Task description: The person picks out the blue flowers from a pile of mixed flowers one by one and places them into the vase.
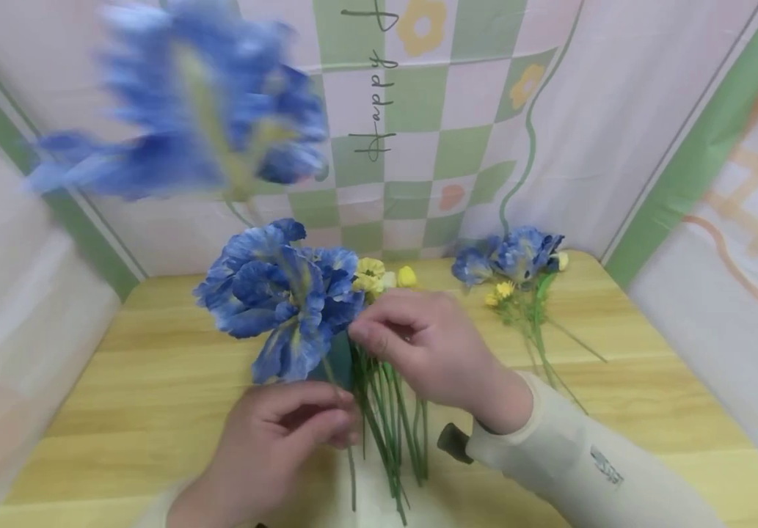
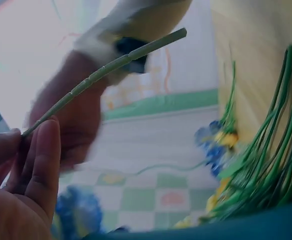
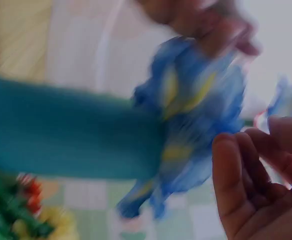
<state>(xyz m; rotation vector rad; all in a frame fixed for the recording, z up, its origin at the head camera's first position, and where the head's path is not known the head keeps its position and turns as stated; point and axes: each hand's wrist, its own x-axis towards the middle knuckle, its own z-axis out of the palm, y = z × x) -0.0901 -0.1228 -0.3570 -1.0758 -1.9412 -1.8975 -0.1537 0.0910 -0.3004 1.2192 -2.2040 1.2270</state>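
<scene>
My left hand (image 1: 279, 444) pinches the thin green stem of an artificial blue flower (image 1: 200, 110), whose blurred head rises high at upper left. In the left wrist view the cut end of that stem (image 2: 106, 67) sticks out past the fingertips. A second blue flower (image 1: 273, 293) sits at the mouth of a teal vase (image 3: 76, 130), mostly hidden behind it in the head view. Beside those petals is my right hand (image 1: 428, 348), fingers loosely bent; nothing shows between them in the right wrist view.
Green stems (image 1: 385, 418) with yellow flower heads (image 1: 370, 275) lie right of the vase. Farther right on the wooden table (image 1: 154, 411) are more blue flowers (image 1: 524, 253) and small yellow blooms (image 1: 500, 293). A patterned cloth backdrop (image 1: 412, 147) stands behind.
</scene>
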